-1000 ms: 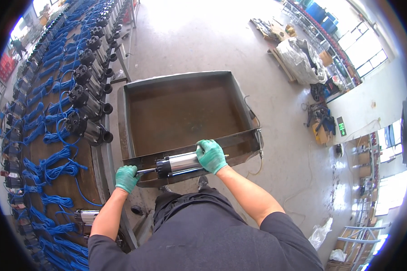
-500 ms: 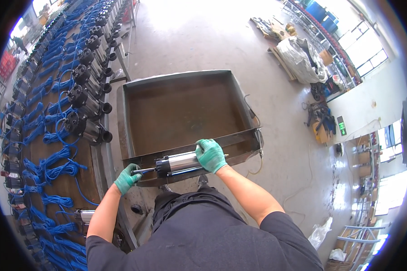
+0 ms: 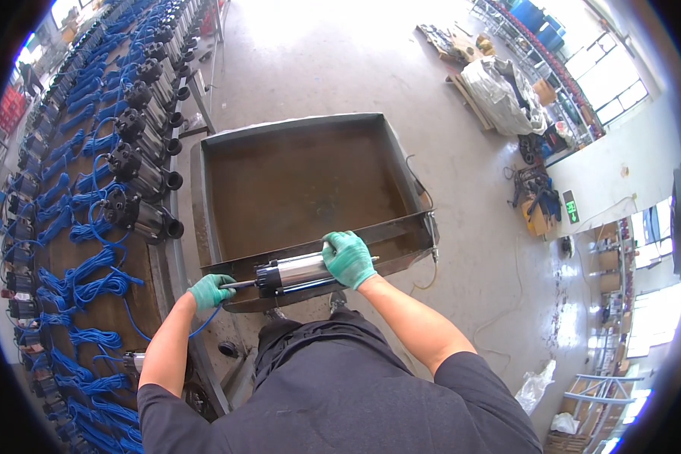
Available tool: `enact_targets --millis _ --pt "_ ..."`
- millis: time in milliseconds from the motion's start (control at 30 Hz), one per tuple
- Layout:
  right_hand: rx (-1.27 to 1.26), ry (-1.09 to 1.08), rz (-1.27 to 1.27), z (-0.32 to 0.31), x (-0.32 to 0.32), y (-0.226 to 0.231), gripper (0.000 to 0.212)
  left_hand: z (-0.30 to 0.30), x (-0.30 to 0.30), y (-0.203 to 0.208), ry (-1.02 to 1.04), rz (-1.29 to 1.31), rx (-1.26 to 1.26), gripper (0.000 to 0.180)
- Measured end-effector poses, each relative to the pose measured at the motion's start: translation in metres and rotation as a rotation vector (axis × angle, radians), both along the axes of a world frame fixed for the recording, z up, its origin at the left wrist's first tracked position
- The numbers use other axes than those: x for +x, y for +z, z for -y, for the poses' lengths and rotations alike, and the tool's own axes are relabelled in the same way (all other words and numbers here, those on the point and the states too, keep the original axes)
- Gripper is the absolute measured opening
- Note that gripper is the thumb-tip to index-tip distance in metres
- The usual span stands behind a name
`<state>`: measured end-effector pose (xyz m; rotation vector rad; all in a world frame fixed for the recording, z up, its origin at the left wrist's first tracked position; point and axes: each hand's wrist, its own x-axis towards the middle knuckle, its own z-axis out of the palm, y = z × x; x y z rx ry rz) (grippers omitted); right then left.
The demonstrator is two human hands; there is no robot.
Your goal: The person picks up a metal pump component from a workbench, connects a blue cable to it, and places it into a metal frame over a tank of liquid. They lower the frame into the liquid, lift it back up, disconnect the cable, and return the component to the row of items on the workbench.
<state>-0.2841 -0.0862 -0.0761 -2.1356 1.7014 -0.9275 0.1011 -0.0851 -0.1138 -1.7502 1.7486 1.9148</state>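
Observation:
A silver cylindrical pump motor [image 3: 298, 268] with a black end cap lies nearly level over the near ledge of a large metal tank [image 3: 295, 124]. My right hand [image 3: 349, 259], in a green glove, is closed over the motor's right end. From the black cap a thin metal shaft [image 3: 242, 284] sticks out to the left. The fingers of my left hand [image 3: 211, 292], also green-gloved, are closed round its outer end. A blue cable [image 3: 206, 324] hangs just below my left hand; where its upper end goes is hidden.
Brown liquid [image 3: 310, 181] fills the tank. To the left, a long bench carries rows of pumps [image 3: 140, 216] with coiled blue cables [image 3: 98, 284]. A hose [image 3: 434, 276] hangs at the tank's right corner. Farther right stands a white sack [image 3: 499, 94] on a pallet.
The motor and both hands have shifted slightly left. My left hand has turned a little on the shaft, and a blue cable now shows beneath it.

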Motion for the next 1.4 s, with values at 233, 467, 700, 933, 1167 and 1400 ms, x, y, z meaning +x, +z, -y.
enact_targets --millis 233,467,700,933,1167,1400 --pt "0.037 0.002 -0.024 -0.001 0.000 -0.003 0.008 -0.038 -0.011 -0.049 0.044 0.245 -1.221 0.020" --pt "0.214 0.009 0.256 -0.003 -0.016 0.007 0.022 -0.039 -0.017 -0.032 0.116 0.295 -1.026 0.042" --pt "0.041 -0.750 0.058 -0.028 -0.221 -0.069 0.026 -0.086 -0.002 -0.018 0.483 0.287 -0.901 0.065" --pt "0.990 -0.665 1.139 -0.035 -0.270 -0.086 0.023 -0.103 -0.053 0.015 0.520 0.249 -1.048 0.044" --pt "0.584 -0.097 1.216 -0.052 -0.096 0.026 0.008 -0.069 -0.151 0.084 0.626 -0.209 -0.808 0.043" --pt "0.389 0.470 0.509 -0.063 0.048 0.012 0.026 -0.051 -0.189 0.118 0.898 -0.716 -0.598 0.043"
